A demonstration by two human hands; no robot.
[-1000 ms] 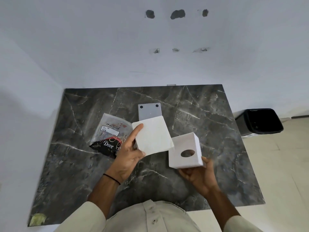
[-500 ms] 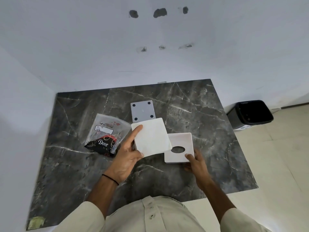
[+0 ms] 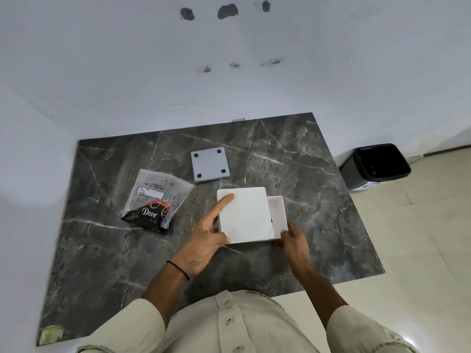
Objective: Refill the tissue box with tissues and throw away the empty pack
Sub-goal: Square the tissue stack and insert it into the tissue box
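I see the white square stack of tissues [image 3: 244, 215] in my left hand [image 3: 206, 240] now lying over the white square tissue box [image 3: 278, 212], covering most of it, where a second ago it was held beside it. The box, then tilted up in my right hand [image 3: 293, 240], now sits flat on the dark marble table [image 3: 305, 174].

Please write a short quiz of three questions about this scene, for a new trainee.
1. True or false: the tissue stack already sits fully inside the tissue box.
2. Which hand steadies the box? A) left hand B) right hand
3. Fill in: the empty pack lies on the ____, not in the bin.

Key: 1 false, part of the box's opening is still uncovered beside the stack; 2 B; 3 table.
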